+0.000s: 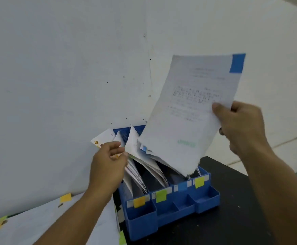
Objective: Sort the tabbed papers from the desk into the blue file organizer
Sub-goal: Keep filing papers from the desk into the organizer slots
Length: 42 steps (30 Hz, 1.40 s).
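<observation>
Holding back the filed papers (135, 156) with my left hand (109, 161), fingers curled on their top edges, leaning them left in the blue file organizer (172, 207). My right hand (241, 124) pinches the blue-tabbed sheet (192, 110), long axis tilted, bottom corner over the right slots near the blue label (182, 186). Can't see which slot it's entering. Unsorted pile (47, 225) is cut off bottom left.

Matt white paper sheet (188, 112) — smooth blue plastic organizer (172, 209)
</observation>
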{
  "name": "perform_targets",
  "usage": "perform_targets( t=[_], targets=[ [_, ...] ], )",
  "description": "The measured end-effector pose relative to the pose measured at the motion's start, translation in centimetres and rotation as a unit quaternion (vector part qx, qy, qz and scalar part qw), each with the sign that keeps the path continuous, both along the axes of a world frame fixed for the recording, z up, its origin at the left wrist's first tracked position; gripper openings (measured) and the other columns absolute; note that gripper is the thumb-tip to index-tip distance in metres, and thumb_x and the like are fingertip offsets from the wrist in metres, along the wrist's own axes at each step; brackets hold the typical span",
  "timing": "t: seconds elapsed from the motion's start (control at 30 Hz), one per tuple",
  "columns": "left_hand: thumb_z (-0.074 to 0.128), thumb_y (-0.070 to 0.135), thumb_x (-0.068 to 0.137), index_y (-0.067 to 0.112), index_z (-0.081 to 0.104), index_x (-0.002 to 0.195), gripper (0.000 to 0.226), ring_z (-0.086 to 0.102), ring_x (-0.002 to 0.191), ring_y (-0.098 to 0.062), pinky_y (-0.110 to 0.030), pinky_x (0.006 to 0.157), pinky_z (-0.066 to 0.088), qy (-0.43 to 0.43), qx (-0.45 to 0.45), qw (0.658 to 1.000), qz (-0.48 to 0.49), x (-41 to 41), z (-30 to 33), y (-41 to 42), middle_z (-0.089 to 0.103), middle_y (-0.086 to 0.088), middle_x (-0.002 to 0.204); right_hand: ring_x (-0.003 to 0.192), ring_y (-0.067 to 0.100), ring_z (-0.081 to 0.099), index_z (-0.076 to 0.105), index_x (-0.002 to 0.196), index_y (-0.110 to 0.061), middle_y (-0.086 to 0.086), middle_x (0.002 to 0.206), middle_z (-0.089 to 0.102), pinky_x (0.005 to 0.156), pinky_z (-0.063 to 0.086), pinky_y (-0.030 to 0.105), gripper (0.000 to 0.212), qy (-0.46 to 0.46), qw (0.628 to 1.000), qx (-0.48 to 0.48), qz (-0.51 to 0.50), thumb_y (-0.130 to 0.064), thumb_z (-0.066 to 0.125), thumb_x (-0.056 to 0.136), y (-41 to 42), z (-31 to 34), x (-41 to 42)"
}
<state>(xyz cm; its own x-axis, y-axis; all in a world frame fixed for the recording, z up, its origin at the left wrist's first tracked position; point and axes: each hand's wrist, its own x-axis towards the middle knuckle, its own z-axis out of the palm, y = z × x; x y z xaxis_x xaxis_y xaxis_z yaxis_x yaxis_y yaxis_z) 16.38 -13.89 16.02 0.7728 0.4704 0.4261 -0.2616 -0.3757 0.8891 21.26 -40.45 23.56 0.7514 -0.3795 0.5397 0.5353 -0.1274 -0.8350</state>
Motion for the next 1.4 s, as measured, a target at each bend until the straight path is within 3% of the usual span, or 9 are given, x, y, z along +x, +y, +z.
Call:
perform_targets(
  t=[0.1,0.2,0.33,0.43,0.6,0.73,1.03,1.17,1.4],
  targets=[
    [0.065,0.014,0.089,0.023,0.056,0.12,0.033,0.07,0.071,-0.018,-0.031,0.065,0.056,0.029,0.021,0.999,-0.036,2.7,0.9,-1.4,0.063,0.007,0.111,0.048,0.018,0.055,0.072,0.077,-0.017,-0.002,0.07,0.068,0.037,0.04,0.019,0.02,-0.022,0.997,-0.052,-0.046,-0.027,0.065,0.093,0.0,2.2,1.4],
    [0.067,0.018,0.089,0.02,0.048,0.129,0.044,0.07,0.063,-0.021,-0.031,0.059,0.058,0.08,0.04,0.994,-0.059,5.0,1.6,-2.8,0.059,0.004,0.117,0.06,0.029,0.067,0.073,0.084,-0.008,0.005,0.074,0.071,0.049,0.056,0.034,0.024,-0.035,0.991,-0.095,-0.086,-0.029,0.063,0.09,0.7,3.9,2.7],
    [0.067,0.034,0.086,0.016,0.033,0.13,0.058,0.072,0.064,-0.026,-0.041,0.068,0.061,0.229,0.158,0.959,-0.044,7.3,2.6,-4.2,0.06,-0.002,0.087,0.068,0.03,0.069,0.072,0.083,-0.009,0.003,0.078,0.072,0.064,0.059,0.046,0.024,-0.051,0.984,-0.141,-0.099,-0.029,0.062,0.09,1.6,5.4,4.3],
    [0.069,0.039,0.084,0.014,0.031,0.118,0.057,0.072,0.064,-0.027,-0.029,0.055,0.057,0.294,0.132,0.945,-0.057,8.5,3.2,-4.9,0.059,-0.008,0.087,0.063,0.026,0.07,0.072,0.084,-0.007,0.002,0.078,0.072,0.059,0.06,0.043,0.024,-0.048,0.982,-0.16,-0.087,-0.026,0.061,0.092,2.2,6.2,4.9],
    [0.075,0.033,0.081,0.007,0.049,0.091,0.038,0.05,0.048,-0.017,-0.021,0.044,0.036,0.252,0.012,0.966,-0.059,10.4,2.2,-4.5,0.058,-0.009,0.064,0.056,0.022,0.069,0.073,0.084,-0.007,-0.003,0.079,0.071,0.05,0.06,0.036,0.022,-0.041,0.98,-0.182,-0.068,-0.023,0.061,0.093,3.8,6.5,5.8],
    [0.077,0.021,0.08,0.004,0.057,0.101,0.034,0.045,0.052,-0.015,-0.019,0.043,0.033,0.219,-0.094,0.968,-0.074,10.8,1.0,-4.4,0.053,-0.008,0.07,0.057,0.021,0.069,0.072,0.087,-0.007,0.005,0.097,0.074,0.048,0.059,0.031,0.021,-0.043,0.975,-0.211,-0.052,-0.023,0.061,0.096,5.3,6.4,6.3],
    [0.074,0.015,0.074,0.014,0.061,0.079,0.014,0.067,0.073,-0.033,-0.048,0.071,0.059,0.053,-0.057,0.997,0.006,10.7,0.8,-3.4,0.067,-0.009,0.079,0.065,0.029,0.07,0.071,0.087,-0.009,0.005,0.085,0.072,0.061,0.061,0.043,0.019,-0.043,0.961,-0.273,-0.03,-0.024,0.062,0.093,9.3,5.6,7.4],
    [0.073,0.017,0.076,0.024,0.055,0.076,0.02,0.069,0.072,-0.031,-0.05,0.07,0.059,0.036,-0.047,0.998,0.021,10.3,0.7,-3.2,0.066,-0.005,0.079,0.067,0.028,0.068,0.071,0.092,-0.011,0.004,0.079,0.071,0.064,0.059,0.037,0.018,-0.046,0.95,-0.309,-0.017,-0.026,0.061,0.093,10.7,4.0,7.0],
    [0.07,0.009,0.077,0.013,0.061,0.082,0.011,0.07,0.065,-0.031,-0.053,0.061,0.059,0.019,-0.079,0.997,0.014,10.1,0.2,-3.0,0.07,-0.012,0.077,0.078,0.019,0.061,0.069,0.109,-0.02,-0.001,0.09,0.069,0.075,0.05,0.03,0.02,-0.027,0.941,-0.335,0.035,-0.029,0.055,0.098,11.4,-2.8,7.2]
  ],
)
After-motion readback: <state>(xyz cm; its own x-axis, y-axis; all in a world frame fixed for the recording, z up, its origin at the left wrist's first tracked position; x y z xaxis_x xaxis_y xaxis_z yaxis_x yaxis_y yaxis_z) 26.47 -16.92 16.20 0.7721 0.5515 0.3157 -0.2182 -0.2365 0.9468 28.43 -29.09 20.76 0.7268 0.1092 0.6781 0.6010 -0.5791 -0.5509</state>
